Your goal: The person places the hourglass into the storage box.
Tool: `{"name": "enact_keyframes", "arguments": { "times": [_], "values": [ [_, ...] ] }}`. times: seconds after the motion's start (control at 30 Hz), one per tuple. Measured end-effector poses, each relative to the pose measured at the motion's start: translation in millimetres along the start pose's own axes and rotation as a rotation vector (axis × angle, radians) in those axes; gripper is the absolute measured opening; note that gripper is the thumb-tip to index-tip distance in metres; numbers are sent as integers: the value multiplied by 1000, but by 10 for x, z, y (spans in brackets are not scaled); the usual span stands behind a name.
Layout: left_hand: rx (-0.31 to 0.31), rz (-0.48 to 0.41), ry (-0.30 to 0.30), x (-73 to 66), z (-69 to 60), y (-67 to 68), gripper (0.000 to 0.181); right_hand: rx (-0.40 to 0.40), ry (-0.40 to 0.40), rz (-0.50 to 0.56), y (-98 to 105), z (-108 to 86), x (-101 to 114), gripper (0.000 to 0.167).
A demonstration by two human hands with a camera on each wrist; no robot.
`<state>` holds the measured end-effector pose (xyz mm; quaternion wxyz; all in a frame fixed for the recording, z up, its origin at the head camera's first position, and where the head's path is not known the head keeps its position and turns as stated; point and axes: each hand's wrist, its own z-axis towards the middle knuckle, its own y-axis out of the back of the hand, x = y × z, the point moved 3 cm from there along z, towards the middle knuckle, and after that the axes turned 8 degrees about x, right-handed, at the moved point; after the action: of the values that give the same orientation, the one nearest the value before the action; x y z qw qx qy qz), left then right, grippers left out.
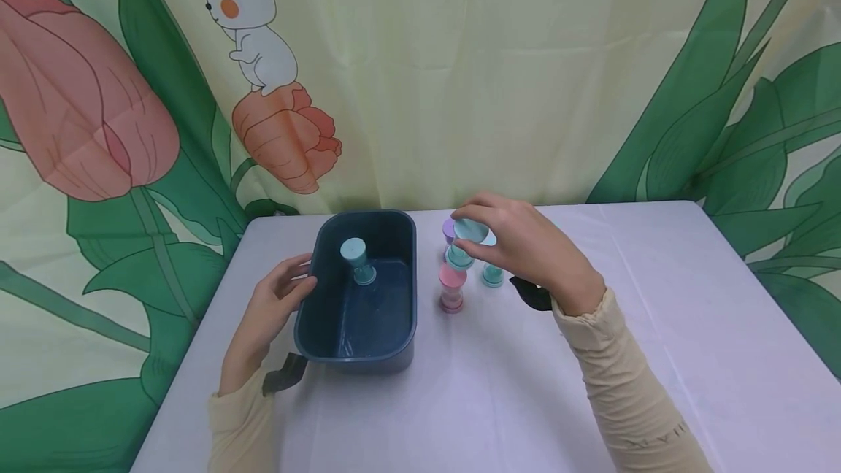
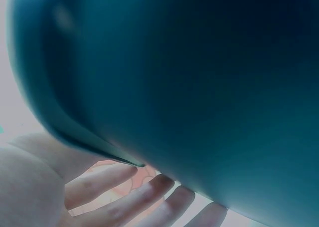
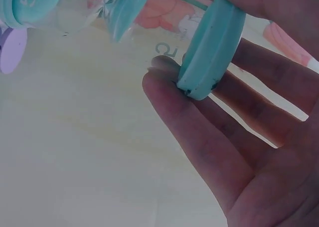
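Observation:
In the head view, my right hand (image 1: pixel 509 239) pinches a teal sand timer (image 1: pixel 471 230) by its upper cap, tilted above the table. The right wrist view shows thumb and fingers around that teal cap (image 3: pixel 212 47), with clear plastic beyond it. My left hand (image 1: pixel 276 305) rests against the left side of a dark blue bin (image 1: pixel 410 298), fingers fairly straight along its wall. Inside the bin stands another teal sand timer (image 1: pixel 355 252). Near the right hand are a pink sand timer (image 1: pixel 452 279), a purple one (image 1: pixel 449 231) partly hidden, and a teal one (image 1: pixel 493 274) mostly covered by the hand.
A white-covered table (image 1: pixel 512 400) carries the bin and timers. Behind it hangs a curtain (image 1: pixel 493 79) printed with a rabbit, a carrot, a tulip and leaves. Dark straps (image 1: pixel 285 374) show at both wrists.

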<state>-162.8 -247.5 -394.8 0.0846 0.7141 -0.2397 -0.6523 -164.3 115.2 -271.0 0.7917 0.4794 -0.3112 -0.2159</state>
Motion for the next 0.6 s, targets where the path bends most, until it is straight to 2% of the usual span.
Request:
{"name": "enact_keyframes", "arguments": {
  "times": [0.6],
  "values": [
    [6, -12, -2, -2, -10, -2, 63, -29, 74, 21, -16, 247, 75, 31]
  ]
}}
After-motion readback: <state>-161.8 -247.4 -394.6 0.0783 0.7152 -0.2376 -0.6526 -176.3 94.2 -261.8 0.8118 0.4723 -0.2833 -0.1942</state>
